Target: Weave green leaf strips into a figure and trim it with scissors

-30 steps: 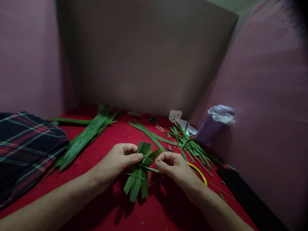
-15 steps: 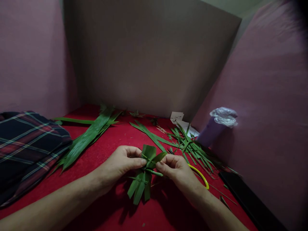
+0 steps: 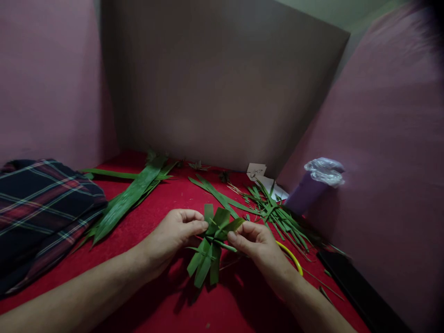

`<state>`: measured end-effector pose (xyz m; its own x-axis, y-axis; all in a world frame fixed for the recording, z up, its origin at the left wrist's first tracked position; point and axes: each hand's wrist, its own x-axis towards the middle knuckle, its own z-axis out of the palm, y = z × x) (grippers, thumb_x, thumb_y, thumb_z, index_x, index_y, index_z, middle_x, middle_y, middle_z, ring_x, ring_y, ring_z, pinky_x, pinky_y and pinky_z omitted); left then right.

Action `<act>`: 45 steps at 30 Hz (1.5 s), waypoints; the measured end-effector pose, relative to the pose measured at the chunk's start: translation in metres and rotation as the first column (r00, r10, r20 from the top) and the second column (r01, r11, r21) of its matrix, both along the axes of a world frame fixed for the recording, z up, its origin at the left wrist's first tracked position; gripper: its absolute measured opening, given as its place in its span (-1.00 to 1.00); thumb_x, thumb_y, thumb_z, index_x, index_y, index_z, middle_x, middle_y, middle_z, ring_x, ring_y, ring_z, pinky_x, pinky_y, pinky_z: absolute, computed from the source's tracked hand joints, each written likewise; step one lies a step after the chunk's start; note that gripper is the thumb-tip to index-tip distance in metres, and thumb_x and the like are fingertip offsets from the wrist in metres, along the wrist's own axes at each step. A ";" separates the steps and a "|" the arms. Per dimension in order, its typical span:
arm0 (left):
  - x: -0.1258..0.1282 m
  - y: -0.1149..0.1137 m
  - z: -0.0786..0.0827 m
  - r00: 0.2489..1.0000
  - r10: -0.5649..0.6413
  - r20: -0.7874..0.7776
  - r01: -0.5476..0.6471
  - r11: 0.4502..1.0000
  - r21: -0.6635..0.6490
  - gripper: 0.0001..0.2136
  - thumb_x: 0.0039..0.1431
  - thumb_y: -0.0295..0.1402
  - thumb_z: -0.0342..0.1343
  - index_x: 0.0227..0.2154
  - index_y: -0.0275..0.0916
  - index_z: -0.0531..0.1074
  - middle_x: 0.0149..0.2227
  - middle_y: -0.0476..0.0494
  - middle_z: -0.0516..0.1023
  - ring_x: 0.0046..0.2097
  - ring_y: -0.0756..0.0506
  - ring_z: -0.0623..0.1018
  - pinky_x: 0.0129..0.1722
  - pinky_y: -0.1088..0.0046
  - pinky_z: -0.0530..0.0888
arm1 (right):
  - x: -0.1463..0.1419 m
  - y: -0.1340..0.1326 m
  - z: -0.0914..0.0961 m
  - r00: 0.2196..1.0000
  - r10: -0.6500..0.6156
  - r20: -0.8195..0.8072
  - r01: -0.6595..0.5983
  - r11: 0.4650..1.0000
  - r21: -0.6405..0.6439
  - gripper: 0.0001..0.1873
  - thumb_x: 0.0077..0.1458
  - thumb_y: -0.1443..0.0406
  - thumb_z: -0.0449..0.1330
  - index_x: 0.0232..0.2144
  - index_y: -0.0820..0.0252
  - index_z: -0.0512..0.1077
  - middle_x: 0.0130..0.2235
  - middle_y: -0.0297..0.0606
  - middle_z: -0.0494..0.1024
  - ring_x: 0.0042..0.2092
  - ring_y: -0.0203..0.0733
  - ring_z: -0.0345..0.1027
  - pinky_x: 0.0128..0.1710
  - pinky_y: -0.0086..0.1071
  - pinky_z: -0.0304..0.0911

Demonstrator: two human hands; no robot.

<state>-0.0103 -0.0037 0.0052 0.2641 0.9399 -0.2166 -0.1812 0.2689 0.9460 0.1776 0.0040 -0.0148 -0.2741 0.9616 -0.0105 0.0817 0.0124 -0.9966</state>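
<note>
Between my hands, above the red cloth, is a flower-like piece made of cut green leaf strips [image 3: 204, 262], its blades fanning up and down from a middle stem. My left hand [image 3: 180, 231] pinches its upper left side between thumb and fingers. On the other side, my right hand [image 3: 255, 238] grips the tip of an upper right leaf blade with thumb and forefinger. Thin pins or slivers seem to cross the blades. Partly hidden behind my right wrist is a yellow curved handle [image 3: 293, 256].
Long green leaves [image 3: 130, 199] lie at the left beside a plaid cloth [image 3: 48, 217]. A heap of narrow leaf strips [image 3: 279, 215] is at the right, near white paper [image 3: 272, 187] and a purple container with clear plastic on top [image 3: 308, 189]. A black flat object [image 3: 357, 286] lies at the right edge.
The upper blades have spread apart, and another blade now shows beside my left fingertips. Both hands keep their pinch. The view has shifted slightly.
</note>
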 end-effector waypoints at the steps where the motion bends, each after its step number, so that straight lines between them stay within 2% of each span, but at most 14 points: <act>1: 0.000 0.000 0.000 1.000 0.001 0.004 -0.001 1.000 -0.001 -0.87 -0.06 -0.35 0.17 -0.55 -0.30 0.37 -0.58 -0.01 0.48 -0.56 0.04 0.43 -0.52 0.53 0.32 | 0.000 -0.001 0.001 1.000 0.004 0.006 -0.004 1.000 -0.011 -0.65 -0.12 0.11 0.28 -0.63 0.23 0.29 -0.62 -0.45 0.25 -0.56 -0.38 0.06 -0.54 -0.47 -0.04; 6: 0.000 -0.001 -0.001 1.000 0.021 0.008 -0.021 1.000 0.000 -0.87 -0.05 -0.36 0.16 -0.56 -0.29 0.34 -0.60 0.01 0.46 -0.58 0.05 0.42 -0.54 0.54 0.30 | 0.001 -0.001 0.003 1.000 0.009 0.022 -0.009 1.000 -0.018 -0.65 -0.11 0.12 0.27 -0.63 0.23 0.27 -0.63 -0.46 0.24 -0.57 -0.40 0.04 -0.56 -0.48 -0.07; 14: -0.001 0.000 -0.004 1.000 0.003 -0.002 -0.002 0.999 0.049 -0.87 -0.06 -0.35 0.19 -0.52 -0.30 0.39 -0.56 -0.02 0.48 -0.54 0.04 0.44 -0.51 0.53 0.32 | 0.001 0.002 0.002 0.999 0.042 0.008 -0.042 0.999 -0.008 -0.66 -0.08 0.16 0.26 -0.64 0.24 0.26 -0.63 -0.45 0.28 -0.58 -0.42 0.07 -0.56 -0.48 -0.05; 18: -0.001 0.000 -0.005 1.000 0.010 -0.023 -0.009 0.999 0.045 -0.87 -0.07 -0.35 0.20 -0.54 -0.30 0.39 -0.57 -0.02 0.49 -0.54 0.03 0.45 -0.49 0.52 0.34 | -0.002 0.001 0.002 0.996 0.075 -0.052 -0.077 0.997 -0.024 -0.71 -0.08 0.15 0.27 -0.55 0.23 0.31 -0.56 -0.41 0.35 -0.53 -0.39 0.17 -0.52 -0.48 0.06; 21: 0.002 -0.002 -0.005 0.999 -0.028 -0.031 0.029 0.999 0.024 -0.86 -0.09 -0.34 0.21 -0.54 -0.31 0.39 -0.58 -0.04 0.50 -0.54 0.01 0.46 -0.49 0.49 0.35 | -0.004 0.001 0.001 0.989 0.098 -0.108 -0.103 0.994 -0.042 -0.70 -0.12 0.13 0.30 -0.49 0.21 0.31 -0.58 -0.45 0.35 -0.56 -0.40 0.17 -0.55 -0.49 0.08; 27: 0.006 -0.003 -0.009 0.997 -0.018 -0.070 0.019 1.000 0.021 -0.85 -0.09 -0.33 0.20 -0.55 -0.29 0.37 -0.60 -0.01 0.46 -0.56 0.03 0.43 -0.52 0.52 0.30 | -0.005 -0.003 0.003 0.994 0.073 -0.085 -0.077 0.997 -0.033 -0.66 -0.10 0.16 0.28 -0.62 0.23 0.25 -0.66 -0.49 0.27 -0.62 -0.47 0.04 -0.62 -0.55 -0.03; 32: 0.006 -0.003 -0.011 0.996 -0.017 -0.083 0.021 0.999 0.041 -0.85 -0.06 -0.33 0.18 -0.56 -0.29 0.36 -0.58 -0.01 0.45 -0.53 0.03 0.41 -0.52 0.52 0.28 | -0.005 -0.005 0.004 0.997 0.052 -0.048 -0.055 0.996 -0.065 -0.67 -0.08 0.16 0.26 -0.62 0.22 0.23 -0.68 -0.50 0.27 -0.64 -0.46 0.05 -0.64 -0.55 -0.02; 45: 0.005 -0.001 -0.015 0.999 -0.033 -0.041 0.034 0.999 0.031 -0.80 -0.12 -0.26 0.24 -0.54 -0.29 0.40 -0.59 0.00 0.46 -0.55 0.04 0.41 -0.52 0.53 0.30 | -0.006 -0.005 0.004 0.997 0.063 -0.034 -0.064 0.998 -0.029 -0.67 -0.09 0.16 0.26 -0.63 0.22 0.24 -0.66 -0.48 0.28 -0.62 -0.44 0.06 -0.61 -0.53 -0.02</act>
